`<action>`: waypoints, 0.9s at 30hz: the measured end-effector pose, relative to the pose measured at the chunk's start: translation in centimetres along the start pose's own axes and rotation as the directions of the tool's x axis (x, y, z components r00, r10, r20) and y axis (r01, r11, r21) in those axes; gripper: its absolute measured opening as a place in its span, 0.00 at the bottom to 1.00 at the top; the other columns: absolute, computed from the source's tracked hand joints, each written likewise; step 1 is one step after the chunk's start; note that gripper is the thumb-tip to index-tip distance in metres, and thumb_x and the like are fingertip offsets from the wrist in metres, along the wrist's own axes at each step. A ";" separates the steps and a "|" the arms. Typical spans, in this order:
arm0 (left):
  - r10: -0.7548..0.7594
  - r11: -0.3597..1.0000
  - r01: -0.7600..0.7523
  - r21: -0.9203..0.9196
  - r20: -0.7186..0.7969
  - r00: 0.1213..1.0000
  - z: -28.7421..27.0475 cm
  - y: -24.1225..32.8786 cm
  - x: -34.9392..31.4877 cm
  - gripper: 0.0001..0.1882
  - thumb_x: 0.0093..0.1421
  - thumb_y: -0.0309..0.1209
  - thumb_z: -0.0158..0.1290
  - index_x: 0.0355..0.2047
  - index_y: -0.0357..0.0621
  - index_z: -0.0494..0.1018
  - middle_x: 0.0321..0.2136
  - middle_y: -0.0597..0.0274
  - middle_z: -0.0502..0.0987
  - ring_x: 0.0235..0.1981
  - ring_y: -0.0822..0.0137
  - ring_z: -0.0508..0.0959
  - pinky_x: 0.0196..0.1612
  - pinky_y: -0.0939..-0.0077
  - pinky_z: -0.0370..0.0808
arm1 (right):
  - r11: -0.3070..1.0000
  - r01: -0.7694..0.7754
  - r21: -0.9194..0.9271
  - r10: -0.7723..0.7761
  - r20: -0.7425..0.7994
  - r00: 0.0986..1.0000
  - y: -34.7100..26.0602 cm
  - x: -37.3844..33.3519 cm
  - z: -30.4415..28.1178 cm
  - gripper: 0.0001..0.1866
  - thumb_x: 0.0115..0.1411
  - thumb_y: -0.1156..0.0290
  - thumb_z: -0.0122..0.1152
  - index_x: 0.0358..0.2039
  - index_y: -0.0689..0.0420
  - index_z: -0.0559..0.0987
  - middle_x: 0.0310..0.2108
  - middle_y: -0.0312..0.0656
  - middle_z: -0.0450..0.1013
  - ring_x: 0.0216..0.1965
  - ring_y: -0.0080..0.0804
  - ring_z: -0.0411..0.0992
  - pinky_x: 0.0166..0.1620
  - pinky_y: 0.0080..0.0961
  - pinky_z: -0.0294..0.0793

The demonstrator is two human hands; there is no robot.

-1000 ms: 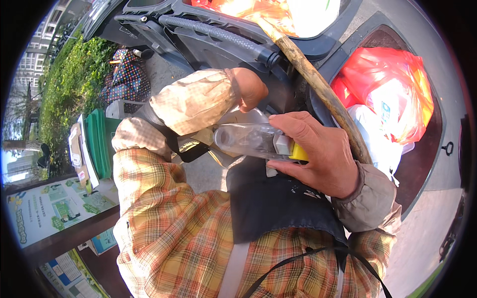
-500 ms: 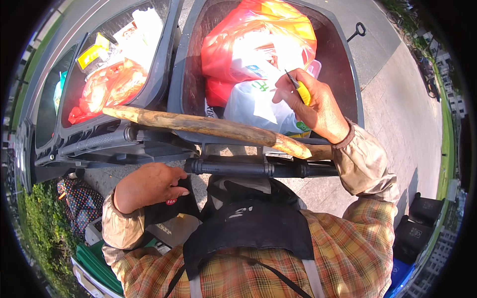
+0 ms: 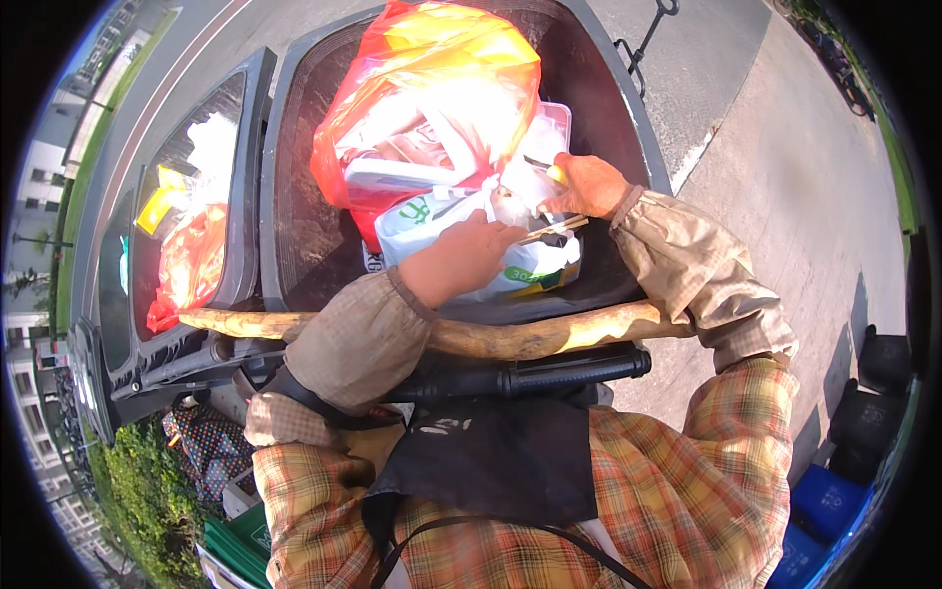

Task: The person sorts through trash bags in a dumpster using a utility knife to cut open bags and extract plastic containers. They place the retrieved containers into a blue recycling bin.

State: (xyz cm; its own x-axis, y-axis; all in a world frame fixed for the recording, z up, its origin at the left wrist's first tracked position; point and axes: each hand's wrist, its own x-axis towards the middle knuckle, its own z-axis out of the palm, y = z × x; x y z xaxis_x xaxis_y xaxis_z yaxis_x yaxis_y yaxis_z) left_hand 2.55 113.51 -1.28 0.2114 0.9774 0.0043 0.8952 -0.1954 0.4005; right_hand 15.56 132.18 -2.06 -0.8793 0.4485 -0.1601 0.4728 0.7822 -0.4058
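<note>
In the large grey bin (image 3: pixel 304 187), my left hand (image 3: pixel 453 257) is closed with its fingertips pinching the top of a white plastic bag (image 3: pixel 407 245). My right hand (image 3: pixel 593 187) grips a small yellow-handled knife (image 3: pixel 557 174), its blade pointing left just above the bag. Most of the handle is hidden by my fingers. Light wooden sticks like chopsticks (image 3: pixel 559 228) lie between my two hands. Behind the white bag bulges a red plastic bag (image 3: pixel 339 137), bright in the sun, with pale containers showing through.
A long wooden stick (image 3: pixel 530 340) lies across the bin's near edge, beneath my forearms. To the left stands another open bin (image 3: pixel 251 167) with a red bag (image 3: pixel 191 260) and a yellow packet (image 3: pixel 155 209). A metal hook (image 3: pixel 648 39) shows past the far right rim.
My left hand has come up from beside the bin handle onto the white bag. My right hand has lowered the knife to the bag. The view has shifted.
</note>
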 end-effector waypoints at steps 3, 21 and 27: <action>-0.077 0.983 0.049 0.178 0.154 0.985 0.8 0.6 -1.0 0.17 0.44 0.21 0.51 0.38 0.41 0.71 0.32 0.59 0.69 0.33 0.57 0.69 0.35 0.67 0.71 | 0.996 0.090 -0.025 -0.090 -0.004 0.996 -1.4 -1.0 1.2 0.23 0.42 0.60 0.66 0.33 0.61 0.69 0.26 0.52 0.71 0.33 0.51 0.70 0.34 0.39 0.68; -0.070 0.924 0.138 -0.357 0.195 0.978 -1.4 0.7 -2.3 0.24 0.45 0.14 0.44 0.45 0.42 0.69 0.36 0.53 0.70 0.35 0.53 0.71 0.38 0.67 0.70 | 0.955 0.198 0.220 -0.291 0.564 0.773 0.9 -0.9 -2.1 0.10 0.48 0.67 0.59 0.30 0.58 0.72 0.21 0.46 0.71 0.28 0.48 0.70 0.31 0.38 0.67; -0.226 0.871 0.279 -0.405 0.174 0.958 -0.8 1.3 -2.9 0.19 0.52 0.19 0.44 0.46 0.43 0.64 0.28 0.49 0.72 0.29 0.51 0.73 0.32 0.63 0.71 | 0.951 0.303 -0.058 -0.243 0.463 0.852 2.7 0.7 -13.4 0.09 0.50 0.76 0.59 0.33 0.57 0.74 0.23 0.45 0.73 0.23 0.38 0.72 0.28 0.26 0.70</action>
State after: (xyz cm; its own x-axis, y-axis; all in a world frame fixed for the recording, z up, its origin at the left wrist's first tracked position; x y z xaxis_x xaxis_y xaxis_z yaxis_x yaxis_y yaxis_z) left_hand 2.78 110.51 0.00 0.0684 0.9669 -0.2458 0.6797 0.1352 0.7209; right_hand 17.02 140.41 8.80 -0.8907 -0.0086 -0.4546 0.1867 0.9048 -0.3828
